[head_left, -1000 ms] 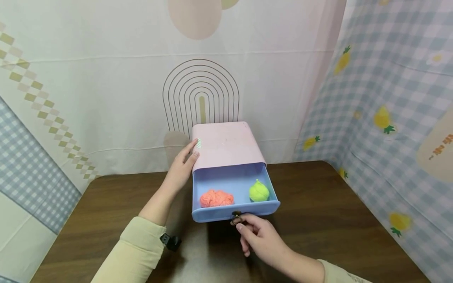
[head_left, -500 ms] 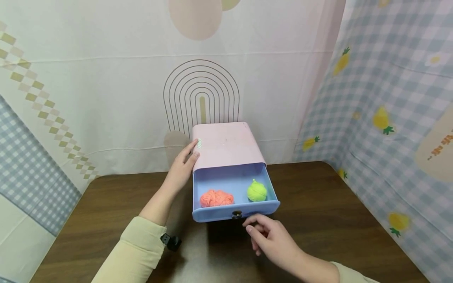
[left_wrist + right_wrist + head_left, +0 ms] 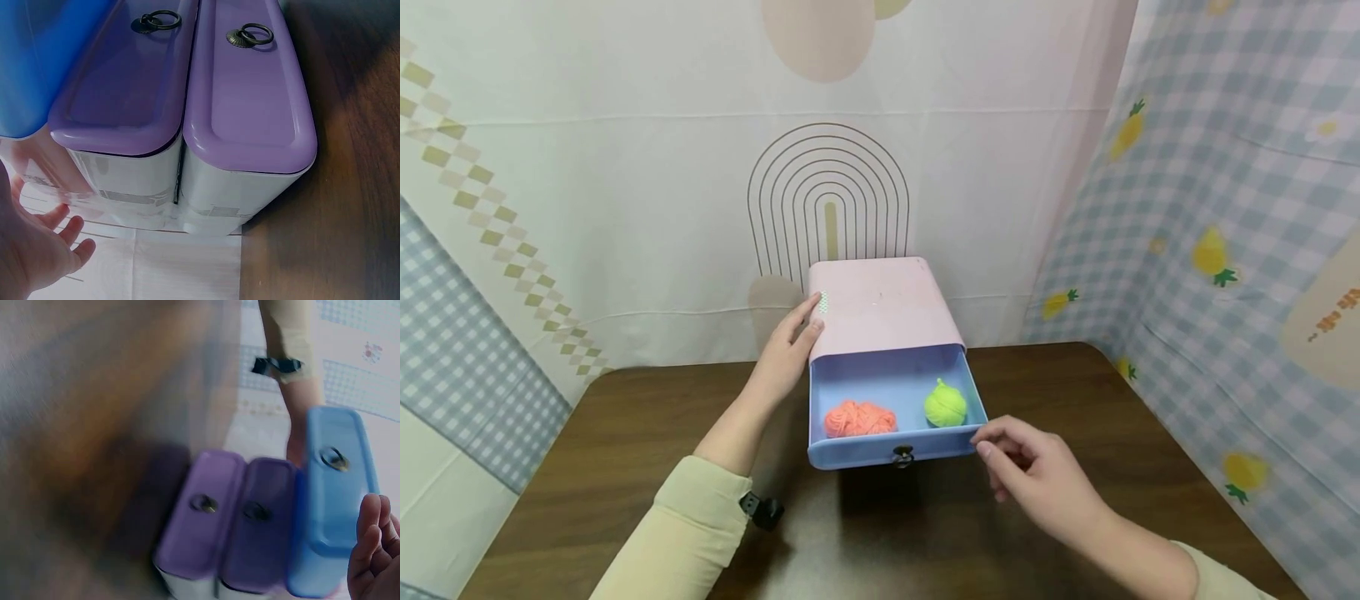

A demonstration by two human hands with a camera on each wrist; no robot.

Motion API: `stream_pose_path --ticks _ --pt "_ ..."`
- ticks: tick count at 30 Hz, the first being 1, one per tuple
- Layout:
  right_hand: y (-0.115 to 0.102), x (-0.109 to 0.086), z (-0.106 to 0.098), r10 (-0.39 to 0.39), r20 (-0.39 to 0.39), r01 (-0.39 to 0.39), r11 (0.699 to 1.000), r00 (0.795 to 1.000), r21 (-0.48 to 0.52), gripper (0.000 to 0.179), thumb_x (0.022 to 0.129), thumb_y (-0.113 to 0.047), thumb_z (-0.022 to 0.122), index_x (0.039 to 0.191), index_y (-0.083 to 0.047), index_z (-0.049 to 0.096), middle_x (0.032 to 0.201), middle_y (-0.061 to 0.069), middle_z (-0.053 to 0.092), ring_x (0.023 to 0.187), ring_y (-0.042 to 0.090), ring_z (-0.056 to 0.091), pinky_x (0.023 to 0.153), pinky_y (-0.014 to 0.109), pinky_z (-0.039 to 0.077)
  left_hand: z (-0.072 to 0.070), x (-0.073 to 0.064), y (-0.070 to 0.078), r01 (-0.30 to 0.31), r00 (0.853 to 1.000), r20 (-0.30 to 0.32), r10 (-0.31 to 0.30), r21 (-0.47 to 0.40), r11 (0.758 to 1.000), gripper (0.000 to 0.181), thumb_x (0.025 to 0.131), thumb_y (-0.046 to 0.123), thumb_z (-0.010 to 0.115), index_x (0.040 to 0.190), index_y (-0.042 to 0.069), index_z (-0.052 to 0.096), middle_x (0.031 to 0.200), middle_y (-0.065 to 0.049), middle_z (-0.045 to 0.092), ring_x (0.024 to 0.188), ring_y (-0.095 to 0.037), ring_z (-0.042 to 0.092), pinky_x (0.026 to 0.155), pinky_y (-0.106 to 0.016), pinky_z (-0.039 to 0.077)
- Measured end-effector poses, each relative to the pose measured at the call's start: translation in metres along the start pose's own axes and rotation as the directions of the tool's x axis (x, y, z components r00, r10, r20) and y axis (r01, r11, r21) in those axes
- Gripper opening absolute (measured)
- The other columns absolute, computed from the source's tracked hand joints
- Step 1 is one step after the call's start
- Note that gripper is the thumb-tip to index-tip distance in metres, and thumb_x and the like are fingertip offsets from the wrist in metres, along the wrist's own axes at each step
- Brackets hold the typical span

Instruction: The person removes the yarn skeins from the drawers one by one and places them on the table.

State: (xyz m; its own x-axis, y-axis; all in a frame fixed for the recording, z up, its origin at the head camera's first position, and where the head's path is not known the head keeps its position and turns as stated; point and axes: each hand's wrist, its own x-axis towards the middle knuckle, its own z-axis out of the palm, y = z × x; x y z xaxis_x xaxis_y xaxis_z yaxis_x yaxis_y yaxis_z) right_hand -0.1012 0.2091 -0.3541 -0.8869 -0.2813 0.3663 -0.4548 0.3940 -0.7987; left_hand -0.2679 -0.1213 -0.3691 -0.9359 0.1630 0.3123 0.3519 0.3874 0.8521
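Note:
A pink-topped drawer unit [image 3: 887, 308] stands at the back of the table with its light-blue top drawer [image 3: 853, 455] pulled out. Inside lie a bundle of orange yarn [image 3: 861, 418] at the left and a ball of lime-green yarn [image 3: 945, 405] at the right. The left hand [image 3: 782, 354] rests against the unit's upper left side, fingers extended. At the drawer's front right corner is the right hand [image 3: 1037, 471], loosely bent and holding nothing; whether its fingertips touch the drawer I cannot tell. A dark metal ring pull [image 3: 902, 456] hangs on the drawer front.
Two purple drawers [image 3: 256, 94] with ring pulls, both pushed in, show below the blue one in the wrist views. The brown wooden table [image 3: 647, 450] extends around the unit. A patterned cloth [image 3: 647, 208] hangs directly behind it.
The right hand has let go of the ring pull and moved right along the drawer front to its corner. The green yarn ball has rolled slightly left. The left hand stays put.

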Motion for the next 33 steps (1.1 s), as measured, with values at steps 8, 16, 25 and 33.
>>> stream_pose_path --ticks 8,16,25,33 --pt "-0.009 0.015 -0.020 -0.045 -0.022 0.042 0.994 0.999 -0.100 0.007 0.097 -0.006 0.063 0.098 -0.012 0.067 0.062 -0.007 0.057 0.051 0.012 0.056 0.045 0.029 0.046 0.000 0.000 -0.001 -0.006 1.000 -0.006 0.006 0.009 1.000 0.056 0.102 0.049 0.044 0.154 0.030 0.036 0.160 -0.006 0.030 0.146 -0.032 0.025 0.114 -0.058 0.021" --pt "-0.010 0.044 -0.039 0.057 0.169 -0.027 0.984 0.984 -0.175 0.013 0.098 -0.024 0.064 0.104 -0.012 0.068 0.063 -0.004 0.055 0.053 0.013 0.056 0.050 0.030 0.049 0.002 0.001 -0.002 -0.028 1.000 -0.013 0.028 -0.006 1.000 0.055 0.103 0.044 0.045 0.154 0.026 0.038 0.159 -0.008 0.031 0.147 -0.031 0.024 0.115 -0.058 0.019" --pt "0.004 0.076 -0.053 0.143 0.388 -0.009 0.944 0.910 -0.329 0.032 0.093 -0.041 0.068 0.122 -0.027 0.065 0.065 -0.004 0.056 0.049 0.010 0.048 0.048 0.030 0.045 0.002 0.001 -0.001 -0.004 1.000 -0.001 0.004 -0.030 1.000 0.055 0.103 0.046 0.044 0.155 0.029 0.036 0.160 -0.008 0.028 0.146 -0.033 0.024 0.114 -0.059 0.020" --pt "-0.003 0.098 -0.047 0.200 0.478 0.053 0.884 0.855 -0.464 0.050 0.086 -0.042 0.076 0.132 -0.031 0.062 0.059 -0.008 0.050 0.049 0.009 0.048 0.051 0.028 0.044 -0.005 -0.016 0.046 0.034 0.999 0.020 -0.033 -0.066 0.997 0.052 0.106 0.024 0.043 0.154 0.007 0.034 0.159 -0.019 0.025 0.147 -0.037 0.020 0.116 -0.057 0.017"
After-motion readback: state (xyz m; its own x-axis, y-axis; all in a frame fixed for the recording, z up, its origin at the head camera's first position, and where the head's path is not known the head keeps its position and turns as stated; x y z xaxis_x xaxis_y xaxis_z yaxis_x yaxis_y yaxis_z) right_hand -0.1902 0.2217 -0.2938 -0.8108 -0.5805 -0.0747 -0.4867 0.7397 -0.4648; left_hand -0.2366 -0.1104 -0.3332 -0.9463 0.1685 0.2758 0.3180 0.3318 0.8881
